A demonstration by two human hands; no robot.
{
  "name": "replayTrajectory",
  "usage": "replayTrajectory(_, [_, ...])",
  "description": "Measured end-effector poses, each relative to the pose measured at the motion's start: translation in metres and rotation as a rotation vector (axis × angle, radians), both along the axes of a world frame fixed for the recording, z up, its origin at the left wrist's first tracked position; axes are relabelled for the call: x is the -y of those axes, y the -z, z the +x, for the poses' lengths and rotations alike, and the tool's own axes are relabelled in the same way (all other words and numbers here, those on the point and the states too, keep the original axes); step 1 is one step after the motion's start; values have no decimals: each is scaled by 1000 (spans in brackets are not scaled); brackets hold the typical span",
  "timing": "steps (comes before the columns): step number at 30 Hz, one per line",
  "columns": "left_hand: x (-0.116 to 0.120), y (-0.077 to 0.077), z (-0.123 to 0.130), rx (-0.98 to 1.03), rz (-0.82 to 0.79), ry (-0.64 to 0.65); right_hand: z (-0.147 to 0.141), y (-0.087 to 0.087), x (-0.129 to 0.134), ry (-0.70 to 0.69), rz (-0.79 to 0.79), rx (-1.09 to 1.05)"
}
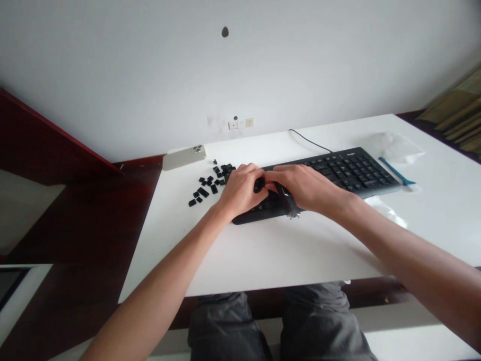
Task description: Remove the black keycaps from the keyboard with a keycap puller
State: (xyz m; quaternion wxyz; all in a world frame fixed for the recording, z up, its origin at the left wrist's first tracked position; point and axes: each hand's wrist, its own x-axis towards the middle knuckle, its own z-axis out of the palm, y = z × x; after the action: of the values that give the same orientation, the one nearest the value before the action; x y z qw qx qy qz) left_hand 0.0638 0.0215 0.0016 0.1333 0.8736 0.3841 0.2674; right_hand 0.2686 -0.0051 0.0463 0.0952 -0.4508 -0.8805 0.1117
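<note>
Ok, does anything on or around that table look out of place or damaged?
Loose black keycaps lie scattered by the left end of the keyboard, instead of seated on it. High on the wall is a dark spot, perhaps a hole.

Glossy white table (240, 260); matt black plastic keyboard (255, 215).

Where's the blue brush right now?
In the head view, the blue brush lies on the right side of the white table, just beyond the keyboard's right end.

Has a pale wall (158, 65) across the top, white table (270, 255) below, dark reddish floor (78, 225) at left, brownish curtain (460, 113) at right.
</note>
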Motion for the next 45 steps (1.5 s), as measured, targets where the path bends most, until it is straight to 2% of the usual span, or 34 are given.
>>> replayTrajectory(4, [0,6,2,69,5,-16,0,15,7,67,102,-42])
replayTrajectory(9, [-7,5,-4,89,-53,139,-5,29,17,97,157,-117])
replayTrajectory(13, [-12,4,-9,135,-90,164,-12,38,26,144,223,-147])
replayTrajectory(20, [-14,2,-12,116,-153,198,-13,56,25,86,247,-367])
replayTrajectory(38, [-18,4,-16,102,-178,199,-11,58,27,62,263,-397])
replayTrajectory(45, [-15,1,-15,128,-194,213,-9,61,30,146,322,-462])
